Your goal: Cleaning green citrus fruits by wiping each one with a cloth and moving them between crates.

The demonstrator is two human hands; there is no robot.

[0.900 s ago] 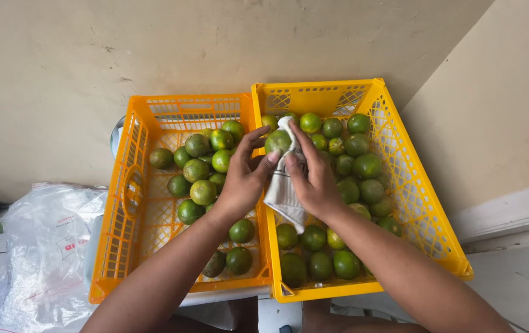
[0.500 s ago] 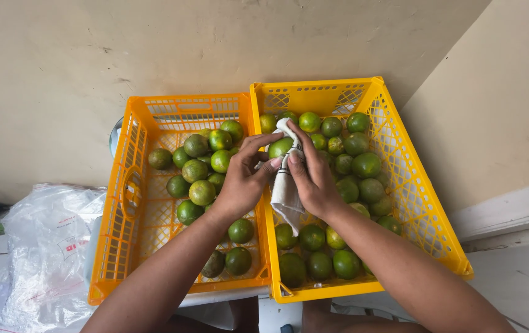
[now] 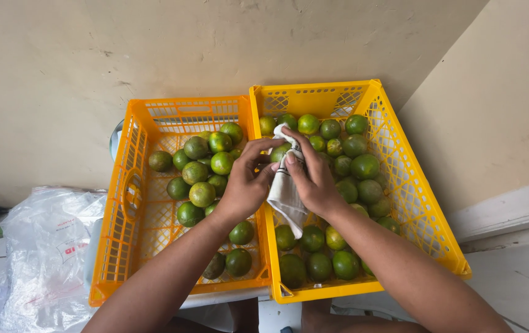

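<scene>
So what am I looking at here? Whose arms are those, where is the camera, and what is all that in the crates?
There is no machine here: these are a person's two bare arms, filmed by one camera worn on the head and looking down. The left hand and the right hand meet over the wall shared by two crates. Between them they hold a green citrus fruit, mostly wrapped in a white cloth that hangs down from the right hand. The orange crate on the left is partly filled with similar green fruit, with bare mesh showing. The yellow crate on the right holds a fuller heap. Both stand against a beige wall. At the far left lies a crumpled clear plastic bag.
</scene>
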